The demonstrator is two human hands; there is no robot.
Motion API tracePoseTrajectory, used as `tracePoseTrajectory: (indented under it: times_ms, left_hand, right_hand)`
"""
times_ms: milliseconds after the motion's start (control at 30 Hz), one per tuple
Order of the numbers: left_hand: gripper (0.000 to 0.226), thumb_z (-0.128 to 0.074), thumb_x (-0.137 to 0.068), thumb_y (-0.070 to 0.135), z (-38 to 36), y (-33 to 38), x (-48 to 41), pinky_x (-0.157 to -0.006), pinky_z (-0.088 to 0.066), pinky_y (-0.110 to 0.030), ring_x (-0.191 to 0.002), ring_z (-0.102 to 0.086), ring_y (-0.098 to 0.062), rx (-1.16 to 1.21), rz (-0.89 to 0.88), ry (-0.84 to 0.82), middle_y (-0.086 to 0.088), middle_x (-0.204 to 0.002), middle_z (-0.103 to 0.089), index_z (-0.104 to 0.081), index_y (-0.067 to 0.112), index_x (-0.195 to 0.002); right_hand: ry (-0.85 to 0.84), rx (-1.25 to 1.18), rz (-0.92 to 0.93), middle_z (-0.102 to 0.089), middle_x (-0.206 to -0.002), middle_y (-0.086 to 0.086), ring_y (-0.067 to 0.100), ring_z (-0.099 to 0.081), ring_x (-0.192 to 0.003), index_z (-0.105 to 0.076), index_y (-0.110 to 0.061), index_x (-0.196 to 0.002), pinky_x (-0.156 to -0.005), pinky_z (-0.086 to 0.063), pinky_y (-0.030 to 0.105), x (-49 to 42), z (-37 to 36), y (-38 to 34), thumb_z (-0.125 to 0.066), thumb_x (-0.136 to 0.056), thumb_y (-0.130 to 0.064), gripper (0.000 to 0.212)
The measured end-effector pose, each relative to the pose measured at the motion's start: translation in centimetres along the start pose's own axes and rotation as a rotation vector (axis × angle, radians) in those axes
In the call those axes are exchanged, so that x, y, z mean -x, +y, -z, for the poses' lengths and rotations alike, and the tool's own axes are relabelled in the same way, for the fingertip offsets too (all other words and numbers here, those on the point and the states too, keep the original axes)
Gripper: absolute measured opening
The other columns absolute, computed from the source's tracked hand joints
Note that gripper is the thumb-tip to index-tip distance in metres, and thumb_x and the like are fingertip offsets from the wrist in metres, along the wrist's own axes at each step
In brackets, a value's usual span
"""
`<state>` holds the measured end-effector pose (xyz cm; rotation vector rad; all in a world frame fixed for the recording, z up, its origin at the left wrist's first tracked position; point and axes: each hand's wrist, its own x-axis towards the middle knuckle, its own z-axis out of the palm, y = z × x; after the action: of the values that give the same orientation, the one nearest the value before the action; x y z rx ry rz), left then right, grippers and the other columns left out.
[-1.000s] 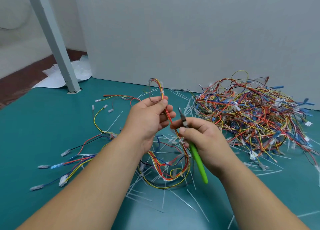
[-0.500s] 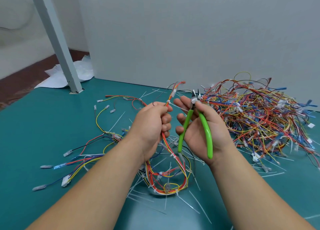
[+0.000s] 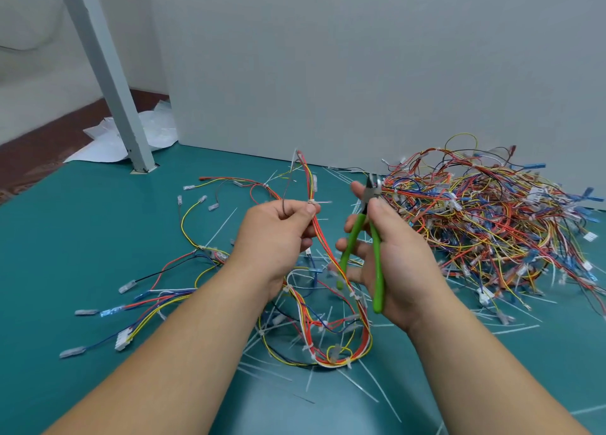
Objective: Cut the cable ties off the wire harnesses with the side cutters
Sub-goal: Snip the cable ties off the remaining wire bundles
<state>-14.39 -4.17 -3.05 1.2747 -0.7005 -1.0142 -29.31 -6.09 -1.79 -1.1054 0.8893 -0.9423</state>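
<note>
There are two hands, left hand (image 3: pixel 275 234) and right hand (image 3: pixel 405 264), one pair of side cutters (image 3: pixel 377 260), one held harness (image 3: pixel 323 237), one harness pile (image 3: pixel 492 221) at right, one post (image 3: pixel 106 73) upper left.

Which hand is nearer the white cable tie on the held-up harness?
Left. The left hand pinches the harness just beneath the cable tie; the right hand holds the side cutters off to the tie's right, apart from it.

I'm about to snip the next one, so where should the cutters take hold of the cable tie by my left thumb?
Probably the band beside its head, coming from the right: the cable tie sits just above the left hand pinching the harness, its tail pointing right toward the side cutters in the right hand.
</note>
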Motion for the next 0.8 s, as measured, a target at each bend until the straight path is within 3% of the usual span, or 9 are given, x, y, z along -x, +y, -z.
tracePoseTrajectory:
  times_ms: [167, 300, 500, 733, 800]
  left_hand:
    - [0.007, -0.071, -0.093, 0.009, -0.3, -0.1, 0.0, -0.056, -0.052, -0.02, -0.059, -0.065, -0.006, 0.021, -0.01, 0.011, 0.004, -0.063, -0.07, -0.068, 0.015, -0.089]
    - [0.01, -0.071, -0.093, 0.012, -0.3, 0.0, -0.1, -0.057, -0.049, -0.023, -0.064, -0.067, -0.008, 0.052, 0.031, 0.04, 0.004, -0.069, -0.071, -0.069, 0.019, -0.086]
    - [0.011, -0.07, -0.093, 0.01, -0.5, 0.9, -0.1, -0.058, -0.047, -0.023, -0.067, -0.068, -0.007, 0.243, 0.094, 0.018, 0.006, -0.068, -0.07, -0.069, 0.019, -0.087]
    - [0.01, -0.07, -0.093, 0.012, -0.6, 1.3, 0.0, -0.057, -0.038, -0.024, -0.075, -0.064, -0.012, 0.28, 0.123, 0.043, 0.006, -0.073, -0.069, -0.071, 0.021, -0.088]
    - [0.011, -0.069, -0.094, 0.012, -0.6, 1.2, 0.0, -0.055, -0.035, -0.023, -0.07, -0.062, -0.01, 0.294, 0.133, 0.03, 0.005, -0.073, -0.068, -0.07, 0.021, -0.088]
  right_hand:
    - [0.013, 0.06, -0.127, -0.06, -0.086, 0.0, 0.016, -0.057, -0.069, -0.079, -0.03, -0.108, -0.06, -0.053, 0.039, 0.5, -0.2, 0.1, -0.053, -0.101, -0.04, 0.028]
    - [0.046, 0.09, -0.135, -0.068, -0.08, 0.005, 0.016, -0.061, -0.063, -0.065, -0.015, -0.1, -0.062, -0.054, 0.044, 0.6, -0.2, 0.1, -0.05, -0.1, -0.03, 0.021]
    - [0.007, 0.131, -0.078, -0.071, -0.079, 0.002, 0.017, -0.067, -0.065, -0.072, -0.012, -0.11, -0.07, -0.055, 0.045, 0.8, -0.2, 0.0, -0.057, -0.103, -0.031, 0.025]
    - [-0.012, 0.157, -0.057, -0.069, -0.077, 0.004, 0.028, -0.069, -0.068, -0.075, -0.009, -0.104, -0.072, -0.056, 0.043, 1.0, -0.7, 0.0, -0.059, -0.102, -0.028, 0.025]
    - [-0.023, 0.15, -0.067, -0.07, -0.079, 0.007, 0.029, -0.068, -0.069, -0.074, -0.007, -0.105, -0.07, -0.056, 0.043, 1.0, -0.9, -0.1, -0.059, -0.103, -0.028, 0.026]
